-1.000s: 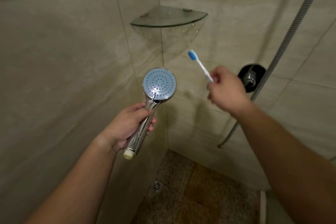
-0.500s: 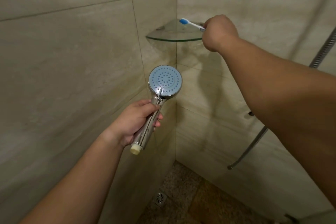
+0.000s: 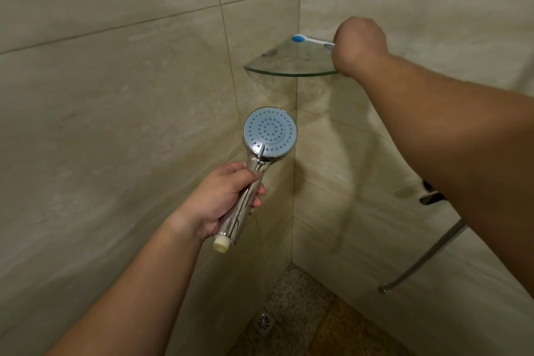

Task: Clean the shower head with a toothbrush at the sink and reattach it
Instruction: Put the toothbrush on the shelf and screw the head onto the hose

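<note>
Glass is the worry here: the right hand (image 3: 359, 44), fingers curled round the white toothbrush with a blue head (image 3: 310, 40), holds it just above the clear quarter-round glass corner shelf (image 3: 289, 71), and a careless release could send the brush sliding off the rim to the floor. Below the shelf, the left hand (image 3: 222, 201) grips the chrome handle of the round shower head with a pale blue spray face (image 3: 270, 136); that wet-looking handle could slip from one hand. Compared with a second ago, the right hand has risen to the shelf, while the shower head barely shifts.
</note>
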`<state>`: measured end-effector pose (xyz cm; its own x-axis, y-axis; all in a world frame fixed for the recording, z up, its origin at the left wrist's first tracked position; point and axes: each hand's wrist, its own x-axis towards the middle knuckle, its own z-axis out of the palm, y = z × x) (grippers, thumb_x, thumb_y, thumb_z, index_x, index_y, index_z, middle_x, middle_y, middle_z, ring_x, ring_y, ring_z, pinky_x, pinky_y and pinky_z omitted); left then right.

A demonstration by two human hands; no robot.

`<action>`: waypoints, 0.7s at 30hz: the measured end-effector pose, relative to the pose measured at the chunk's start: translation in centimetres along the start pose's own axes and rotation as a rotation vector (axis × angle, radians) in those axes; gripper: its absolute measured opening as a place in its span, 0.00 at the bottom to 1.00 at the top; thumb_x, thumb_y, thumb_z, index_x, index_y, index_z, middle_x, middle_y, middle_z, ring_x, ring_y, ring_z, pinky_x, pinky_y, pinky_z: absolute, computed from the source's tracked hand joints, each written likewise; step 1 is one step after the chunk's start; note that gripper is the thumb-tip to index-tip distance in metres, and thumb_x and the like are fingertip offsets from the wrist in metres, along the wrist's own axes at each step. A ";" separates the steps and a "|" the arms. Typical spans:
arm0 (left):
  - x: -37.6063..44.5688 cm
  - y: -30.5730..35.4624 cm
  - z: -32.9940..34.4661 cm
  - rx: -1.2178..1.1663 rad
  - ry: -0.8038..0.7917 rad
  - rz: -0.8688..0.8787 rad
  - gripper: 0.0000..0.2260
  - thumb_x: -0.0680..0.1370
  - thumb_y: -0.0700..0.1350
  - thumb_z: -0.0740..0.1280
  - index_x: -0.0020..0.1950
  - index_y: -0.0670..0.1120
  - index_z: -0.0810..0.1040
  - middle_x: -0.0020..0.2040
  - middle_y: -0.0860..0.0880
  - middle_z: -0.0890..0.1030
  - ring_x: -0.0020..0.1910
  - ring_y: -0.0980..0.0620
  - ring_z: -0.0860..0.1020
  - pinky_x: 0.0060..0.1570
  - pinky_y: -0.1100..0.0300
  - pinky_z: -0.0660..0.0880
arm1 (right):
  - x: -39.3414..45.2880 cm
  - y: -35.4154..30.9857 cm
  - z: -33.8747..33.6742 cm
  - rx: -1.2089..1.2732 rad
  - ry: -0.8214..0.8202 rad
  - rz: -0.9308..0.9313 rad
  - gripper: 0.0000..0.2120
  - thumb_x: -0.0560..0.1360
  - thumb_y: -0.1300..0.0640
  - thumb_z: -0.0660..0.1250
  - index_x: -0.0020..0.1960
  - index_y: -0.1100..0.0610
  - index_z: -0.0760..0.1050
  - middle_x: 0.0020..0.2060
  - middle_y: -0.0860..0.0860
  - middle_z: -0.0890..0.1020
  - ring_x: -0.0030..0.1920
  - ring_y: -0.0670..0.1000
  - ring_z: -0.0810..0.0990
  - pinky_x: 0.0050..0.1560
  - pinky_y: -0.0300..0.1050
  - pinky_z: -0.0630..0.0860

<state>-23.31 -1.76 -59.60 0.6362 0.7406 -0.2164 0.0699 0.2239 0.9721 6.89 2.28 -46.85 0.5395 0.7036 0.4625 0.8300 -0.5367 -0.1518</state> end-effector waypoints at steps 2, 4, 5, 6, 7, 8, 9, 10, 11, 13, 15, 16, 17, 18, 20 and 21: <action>0.1 -0.1 -0.3 0.002 0.010 -0.005 0.03 0.84 0.37 0.62 0.53 0.41 0.75 0.36 0.43 0.81 0.28 0.51 0.77 0.26 0.61 0.76 | 0.8 -0.1 0.2 -0.020 -0.005 -0.014 0.01 0.74 0.62 0.67 0.44 0.58 0.77 0.39 0.56 0.73 0.39 0.57 0.71 0.38 0.45 0.67; 0.3 -0.3 -0.7 0.006 0.015 -0.016 0.03 0.84 0.37 0.62 0.53 0.41 0.75 0.37 0.43 0.81 0.28 0.51 0.77 0.26 0.61 0.76 | 1.4 -0.3 0.5 -0.039 -0.008 -0.031 0.04 0.74 0.61 0.67 0.42 0.57 0.73 0.40 0.56 0.72 0.40 0.58 0.72 0.40 0.46 0.68; 0.4 -0.4 -0.9 0.006 0.018 -0.022 0.03 0.84 0.37 0.62 0.53 0.41 0.75 0.37 0.42 0.81 0.28 0.51 0.78 0.26 0.61 0.76 | 1.7 -0.4 0.7 -0.042 -0.007 -0.037 0.05 0.75 0.61 0.66 0.41 0.57 0.72 0.41 0.56 0.72 0.42 0.59 0.74 0.41 0.46 0.68; 0.4 -0.5 -1.0 0.004 0.023 -0.028 0.03 0.84 0.37 0.62 0.52 0.41 0.75 0.37 0.42 0.81 0.28 0.51 0.78 0.26 0.61 0.76 | 1.9 -0.6 0.8 -0.040 -0.008 -0.038 0.06 0.76 0.60 0.67 0.41 0.57 0.71 0.41 0.56 0.72 0.44 0.60 0.75 0.41 0.46 0.68; 0.4 -0.5 -1.0 0.000 0.028 -0.032 0.03 0.84 0.37 0.62 0.52 0.41 0.75 0.37 0.42 0.81 0.28 0.51 0.78 0.26 0.61 0.76 | 2.1 -0.7 1.0 -0.034 -0.016 -0.037 0.07 0.76 0.59 0.66 0.42 0.57 0.70 0.41 0.56 0.72 0.44 0.60 0.75 0.41 0.46 0.68; 0.5 -0.6 -1.1 -0.005 0.032 -0.035 0.04 0.84 0.37 0.62 0.52 0.41 0.75 0.37 0.42 0.81 0.28 0.51 0.78 0.26 0.61 0.76 | 2.3 -0.9 1.2 -0.030 -0.028 -0.036 0.07 0.76 0.59 0.66 0.42 0.58 0.70 0.41 0.56 0.72 0.43 0.59 0.74 0.41 0.46 0.67; 0.5 -0.6 -1.1 -0.009 0.035 -0.037 0.04 0.84 0.37 0.62 0.51 0.41 0.75 0.36 0.43 0.81 0.28 0.51 0.77 0.26 0.62 0.76 | 2.4 -1.0 1.5 -0.029 -0.042 -0.034 0.08 0.77 0.60 0.66 0.41 0.59 0.69 0.41 0.56 0.72 0.42 0.58 0.72 0.40 0.46 0.67; 0.5 -0.5 -1.1 -0.010 0.038 -0.038 0.04 0.84 0.37 0.62 0.52 0.41 0.75 0.36 0.43 0.81 0.28 0.51 0.77 0.26 0.62 0.76 | 2.4 -1.1 1.7 -0.029 -0.054 -0.031 0.08 0.76 0.60 0.66 0.41 0.59 0.69 0.41 0.56 0.72 0.41 0.57 0.71 0.40 0.46 0.67; 0.6 -0.5 -1.2 -0.012 0.040 -0.038 0.04 0.84 0.37 0.62 0.52 0.41 0.75 0.36 0.43 0.81 0.28 0.51 0.77 0.26 0.62 0.76 | 2.5 -1.1 1.9 -0.031 -0.060 -0.029 0.07 0.76 0.60 0.66 0.41 0.59 0.69 0.41 0.56 0.71 0.41 0.57 0.70 0.41 0.46 0.67; 0.6 -0.4 -1.2 -0.017 0.043 -0.034 0.03 0.84 0.37 0.62 0.52 0.41 0.75 0.37 0.43 0.81 0.27 0.51 0.77 0.25 0.62 0.75 | 2.5 -1.2 2.3 -0.033 -0.066 -0.032 0.06 0.76 0.62 0.65 0.41 0.59 0.70 0.41 0.56 0.71 0.41 0.56 0.70 0.41 0.46 0.67; 0.6 -0.3 -1.3 -0.015 0.043 -0.023 0.04 0.84 0.36 0.62 0.52 0.41 0.76 0.36 0.43 0.81 0.27 0.52 0.77 0.26 0.62 0.75 | 2.6 -1.1 2.5 -0.027 -0.065 -0.021 0.06 0.76 0.62 0.65 0.41 0.59 0.71 0.41 0.56 0.72 0.41 0.57 0.70 0.41 0.46 0.67; 0.6 -0.2 -1.3 -0.013 0.041 -0.018 0.04 0.84 0.36 0.62 0.52 0.41 0.76 0.36 0.43 0.81 0.27 0.52 0.77 0.26 0.62 0.75 | 2.6 -1.2 2.5 -0.022 -0.060 -0.016 0.05 0.76 0.61 0.66 0.42 0.60 0.72 0.40 0.56 0.72 0.41 0.57 0.70 0.41 0.46 0.67; 0.7 -0.2 -1.3 -0.013 0.039 -0.015 0.04 0.84 0.36 0.62 0.51 0.41 0.76 0.36 0.43 0.81 0.27 0.52 0.77 0.26 0.62 0.75 | 2.5 -1.3 2.3 -0.018 -0.057 -0.016 0.05 0.76 0.60 0.66 0.43 0.60 0.74 0.39 0.55 0.72 0.41 0.57 0.71 0.40 0.46 0.67; 0.7 -0.2 -1.3 -0.016 0.037 -0.014 0.04 0.84 0.36 0.62 0.51 0.41 0.76 0.36 0.43 0.81 0.27 0.52 0.77 0.26 0.62 0.75 | 2.4 -1.5 2.1 -0.020 -0.055 -0.020 0.05 0.75 0.59 0.66 0.46 0.61 0.76 0.39 0.56 0.72 0.42 0.58 0.72 0.40 0.47 0.67; 0.8 -0.4 -1.3 -0.028 0.032 -0.018 0.05 0.84 0.36 0.62 0.50 0.42 0.75 0.35 0.43 0.80 0.27 0.52 0.77 0.26 0.63 0.75 | 1.7 -1.5 1.4 -0.024 -0.038 -0.018 0.08 0.75 0.59 0.67 0.53 0.61 0.78 0.46 0.58 0.75 0.48 0.60 0.75 0.43 0.49 0.70; 1.0 -0.5 -1.2 -0.032 0.029 -0.022 0.05 0.84 0.36 0.62 0.50 0.42 0.75 0.35 0.43 0.80 0.26 0.52 0.77 0.25 0.62 0.75 | 1.1 -1.5 0.9 -0.018 -0.009 -0.019 0.11 0.75 0.60 0.67 0.56 0.60 0.77 0.51 0.59 0.76 0.53 0.61 0.74 0.46 0.50 0.71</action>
<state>-23.66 -0.39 -60.40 0.6123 0.7532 -0.2405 0.0583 0.2603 0.9638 6.42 4.27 -46.89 0.5246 0.7180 0.4575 0.8377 -0.5313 -0.1267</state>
